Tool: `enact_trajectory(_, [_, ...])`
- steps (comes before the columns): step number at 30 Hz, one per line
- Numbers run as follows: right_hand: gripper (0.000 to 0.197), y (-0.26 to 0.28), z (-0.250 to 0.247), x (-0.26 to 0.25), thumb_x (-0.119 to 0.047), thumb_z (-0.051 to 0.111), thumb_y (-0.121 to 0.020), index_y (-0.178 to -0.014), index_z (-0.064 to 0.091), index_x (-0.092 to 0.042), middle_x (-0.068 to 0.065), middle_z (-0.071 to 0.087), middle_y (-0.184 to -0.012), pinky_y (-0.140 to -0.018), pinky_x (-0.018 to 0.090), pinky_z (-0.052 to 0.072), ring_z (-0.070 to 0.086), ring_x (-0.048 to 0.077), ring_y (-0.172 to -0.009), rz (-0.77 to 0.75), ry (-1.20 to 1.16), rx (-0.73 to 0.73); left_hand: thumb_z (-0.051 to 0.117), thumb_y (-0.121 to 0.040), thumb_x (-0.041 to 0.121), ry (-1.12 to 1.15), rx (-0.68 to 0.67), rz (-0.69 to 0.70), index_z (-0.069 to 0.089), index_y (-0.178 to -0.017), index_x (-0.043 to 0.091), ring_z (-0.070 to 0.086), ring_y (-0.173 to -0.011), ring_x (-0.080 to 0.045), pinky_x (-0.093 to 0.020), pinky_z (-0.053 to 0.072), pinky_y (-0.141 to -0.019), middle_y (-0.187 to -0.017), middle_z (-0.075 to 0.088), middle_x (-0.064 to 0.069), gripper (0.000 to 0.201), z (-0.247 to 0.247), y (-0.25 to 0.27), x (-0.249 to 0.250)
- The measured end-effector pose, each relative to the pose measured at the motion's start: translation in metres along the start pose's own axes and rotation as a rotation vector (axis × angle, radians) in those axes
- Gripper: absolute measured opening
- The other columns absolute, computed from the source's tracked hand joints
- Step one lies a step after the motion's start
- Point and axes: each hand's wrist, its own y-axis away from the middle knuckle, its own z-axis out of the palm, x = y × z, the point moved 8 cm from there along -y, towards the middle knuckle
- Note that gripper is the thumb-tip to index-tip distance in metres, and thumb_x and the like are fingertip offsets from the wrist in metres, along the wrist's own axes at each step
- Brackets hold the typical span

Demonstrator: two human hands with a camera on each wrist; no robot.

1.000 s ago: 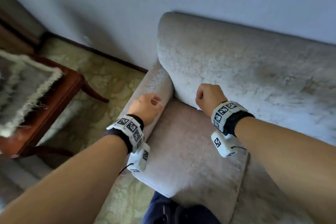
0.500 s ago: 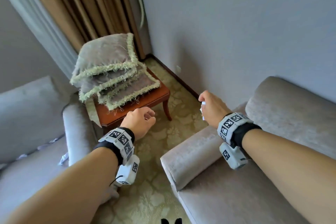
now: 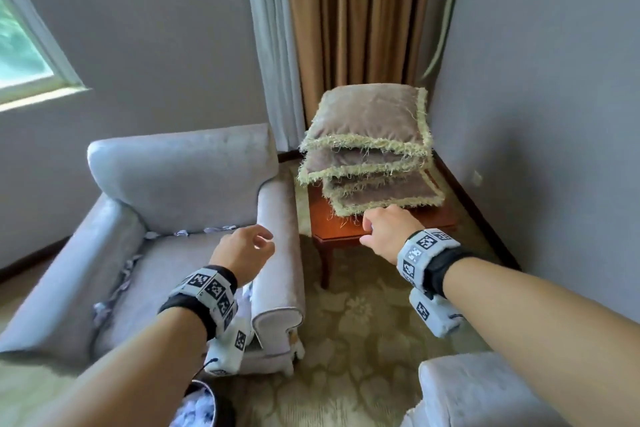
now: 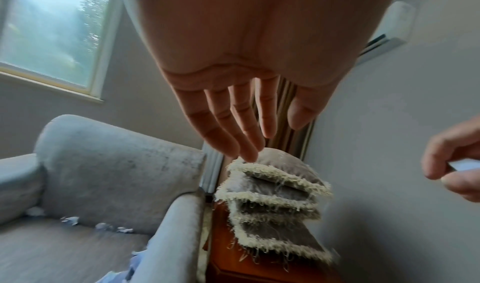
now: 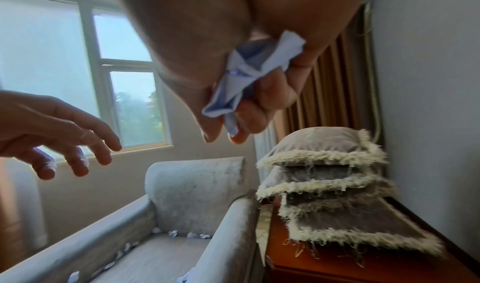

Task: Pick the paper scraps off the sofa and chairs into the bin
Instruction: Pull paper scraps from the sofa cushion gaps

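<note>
A grey armchair [image 3: 180, 170] stands at the left, with pale blue paper scraps [image 3: 204, 230] along the back crease of its seat and more scraps [image 3: 119, 282] along the left crease. My left hand [image 3: 258, 243] hovers over the chair's right armrest, fingers relaxed and spread, holding nothing; the left wrist view shows the left hand [image 4: 249, 127] empty. My right hand [image 3: 372, 227] is in front of the side table, curled round crumpled paper scraps [image 5: 249, 76]. The bin [image 3: 199, 404], with scraps inside, shows at the bottom edge under my left forearm.
A wooden side table [image 3: 384, 227] carries a stack of three fringed cushions [image 3: 370, 149] in the corner by brown curtains [image 3: 360, 14]. A second grey chair's armrest [image 3: 485, 388] is at bottom right. Patterned carpet [image 3: 356, 326] lies between the chairs. A window [image 3: 24, 48] is at far left.
My view has swung left from the right-hand chair to the armchair with scraps. My left hand has uncurled and moved over its armrest. My right hand still holds its scraps.
</note>
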Motion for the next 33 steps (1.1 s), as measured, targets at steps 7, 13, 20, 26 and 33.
enact_trajectory(7, [0.023,-0.098,0.044,-0.128,-0.035,0.063,-0.085,-0.102,0.06,-0.021,0.007,0.064,-0.102,-0.083,0.038,0.054,0.062,0.029,-0.095,-0.252,0.143,-0.129,0.063,-0.09,0.027,0.067,0.084,-0.233,0.067,-0.098,0.028,0.069,-0.081,-0.017,-0.027,0.055,-0.069,-0.088,0.07,0.01,0.008,-0.039,-0.016,-0.129])
enact_trajectory(13, [0.027,-0.199,0.069,-0.23,-0.035,0.063,-0.084,-0.108,0.061,-0.023,0.005,0.063,-0.108,-0.084,0.034,0.05,0.062,0.03,-0.101,-0.461,0.146,-0.183,0.062,-0.089,0.036,0.043,0.226,-0.472,0.066,-0.098,0.036,0.068,-0.08,-0.007,-0.027,0.057,-0.078,-0.091,0.072,0.015,0.009,-0.097,-0.04,-0.218])
enact_trajectory(20, [0.029,-0.294,0.094,-0.337,-0.04,0.065,-0.076,-0.102,0.06,-0.029,0.003,0.067,-0.102,-0.083,0.036,0.053,0.064,0.03,-0.094,-0.678,0.163,-0.269,0.062,-0.089,0.034,0.054,0.329,-0.638,0.065,-0.093,0.036,0.066,-0.085,-0.006,-0.024,0.053,-0.081,-0.092,0.07,0.016,0.005,-0.135,-0.068,-0.268])
enact_trajectory(26, [0.034,-0.311,0.135,-0.402,-0.04,0.067,-0.077,-0.109,0.061,-0.029,0.003,0.067,-0.109,-0.091,0.038,0.052,0.064,0.03,-0.102,-0.812,0.165,-0.347,0.063,-0.089,0.031,0.058,0.323,-0.799,0.066,-0.092,0.034,0.067,-0.086,-0.007,-0.025,0.053,-0.085,-0.093,0.072,0.015,0.005,-0.141,-0.044,-0.309])
enact_trajectory(33, [0.033,-0.309,0.175,-0.464,-0.039,0.066,-0.078,-0.109,0.061,-0.03,0.003,0.066,-0.112,-0.09,0.038,0.053,0.063,0.031,-0.103,-0.869,0.211,-0.404,0.064,-0.09,0.029,0.075,0.342,-0.916,0.065,-0.092,0.033,0.067,-0.086,-0.011,-0.031,0.055,-0.085,-0.094,0.071,0.01,0.005,-0.16,-0.007,-0.365])
